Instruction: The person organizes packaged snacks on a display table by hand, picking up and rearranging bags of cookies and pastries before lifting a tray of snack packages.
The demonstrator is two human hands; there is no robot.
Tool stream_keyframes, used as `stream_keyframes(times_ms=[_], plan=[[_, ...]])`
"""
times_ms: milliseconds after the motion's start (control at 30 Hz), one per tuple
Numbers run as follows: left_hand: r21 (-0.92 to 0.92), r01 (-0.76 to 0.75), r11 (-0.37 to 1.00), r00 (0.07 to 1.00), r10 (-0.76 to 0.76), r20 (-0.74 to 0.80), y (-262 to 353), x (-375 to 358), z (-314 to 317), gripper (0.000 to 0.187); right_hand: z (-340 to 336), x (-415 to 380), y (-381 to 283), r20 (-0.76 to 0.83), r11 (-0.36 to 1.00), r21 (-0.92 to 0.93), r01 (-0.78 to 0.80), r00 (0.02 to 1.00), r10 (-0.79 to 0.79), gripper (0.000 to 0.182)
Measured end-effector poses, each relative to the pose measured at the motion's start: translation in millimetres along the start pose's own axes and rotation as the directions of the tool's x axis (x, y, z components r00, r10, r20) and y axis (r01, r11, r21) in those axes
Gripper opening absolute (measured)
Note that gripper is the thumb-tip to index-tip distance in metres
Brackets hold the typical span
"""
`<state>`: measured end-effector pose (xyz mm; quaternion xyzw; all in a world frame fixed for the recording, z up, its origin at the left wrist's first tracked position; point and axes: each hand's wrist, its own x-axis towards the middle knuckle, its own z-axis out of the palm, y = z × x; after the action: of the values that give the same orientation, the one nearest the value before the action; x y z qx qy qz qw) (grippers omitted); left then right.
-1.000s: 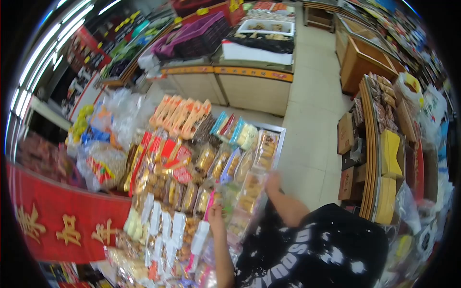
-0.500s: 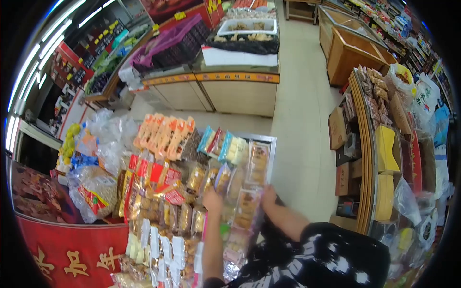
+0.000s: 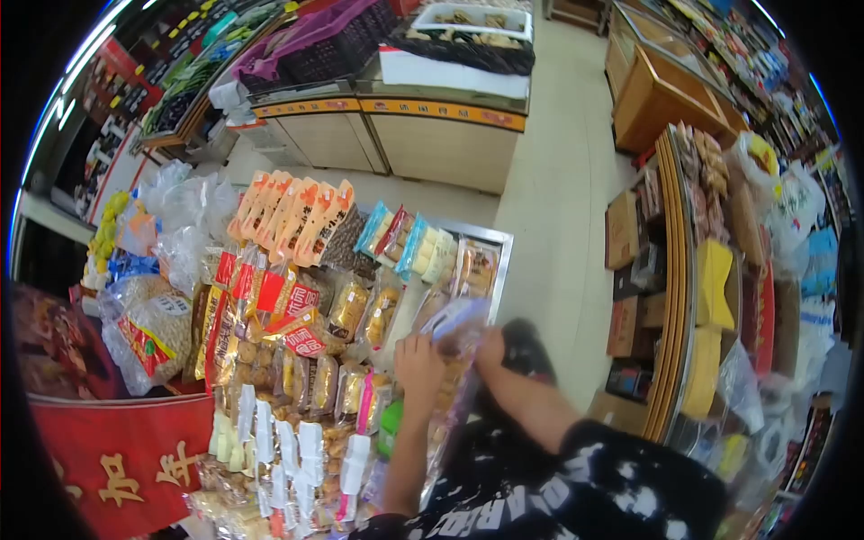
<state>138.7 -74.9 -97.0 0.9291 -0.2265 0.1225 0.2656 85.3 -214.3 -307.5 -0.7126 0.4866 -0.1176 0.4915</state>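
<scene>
My left hand is closed at the left edge of a clear plastic pastry package with a whitish-purple top. My right hand grips the right side of the same package; its fingertips are partly hidden. The package is blurred, held above the right column of the display. Beyond it lies a clear tray of round pastries. Left of my left hand are golden-wrapped cakes and more small wrapped cakes. A green packet shows beside my left forearm.
A metal rim borders the display on the right, with the floor aisle beyond. Bags of beans stand on the left. Across the aisle is a shelf with yellow boxes. A counter stands ahead.
The purple-topped package has moved right, out of its row, between my hands, leaving a gap beside the golden cakes. My left hand has moved right; the whole view has shifted slightly.
</scene>
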Motion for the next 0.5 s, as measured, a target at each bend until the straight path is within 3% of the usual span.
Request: stream_keyframes(times_ms=[33, 133, 167, 233, 300, 333, 367, 400, 500], plan=[[-0.003, 0.013, 1.0, 1.0, -0.013, -0.024, -5, 0, 6, 0.016, -4, 8, -12, 0.007, 1.0, -0.006, 0.026, 1.0, -0.026, 0.045], [-0.003, 0.124, 0.992, 0.992, -0.124, 0.007, -37, -9, 12, 0.023, -6, -6, -22, 0.002, 0.994, 0.02, -0.107, 0.994, 0.107, 0.046], [-0.037, 0.215, 0.976, 0.976, -0.214, 0.033, -50, -10, 15, 0.023, -1, -5, -16, 0.006, 0.993, 0.024, -0.119, 0.993, 0.119, 0.046], [-0.063, 0.306, 0.95, 0.951, -0.302, 0.072, -65, -7, 10, 0.023, 11, 2, 9, -0.087, 0.999, 0.0, -0.038, 0.995, 0.038, 0.045], [-0.182, 0.619, 0.764, 0.76, -0.522, 0.387, -76, 3, 4, 0.024, 7, 4, 5, -0.064, 0.997, -0.054, -0.046, 0.997, 0.042, 0.048], [-0.174, 0.621, 0.764, 0.756, -0.525, 0.39, -80, 2, 9, 0.024, 4, 4, 4, -0.002, 0.996, -0.016, -0.086, 0.996, 0.086, 0.049], [-0.128, 0.543, 0.83, 0.809, -0.476, 0.345, -85, -2, 22, 0.025, -1, 2, -2, 0.062, 0.992, 0.017, -0.127, 0.99, 0.126, 0.049], [-0.079, 0.462, 0.883, 0.855, -0.421, 0.302, -84, -3, 29, 0.027, -4, 0, -8, 0.068, 0.991, 0.011, -0.13, 0.989, 0.129, 0.049], [-0.007, 0.456, 0.89, 0.858, -0.438, 0.267, -76, -1, 43, 0.031, 1, 2, -2, 0.072, 0.991, -0.002, -0.131, 0.989, 0.13, 0.05]])
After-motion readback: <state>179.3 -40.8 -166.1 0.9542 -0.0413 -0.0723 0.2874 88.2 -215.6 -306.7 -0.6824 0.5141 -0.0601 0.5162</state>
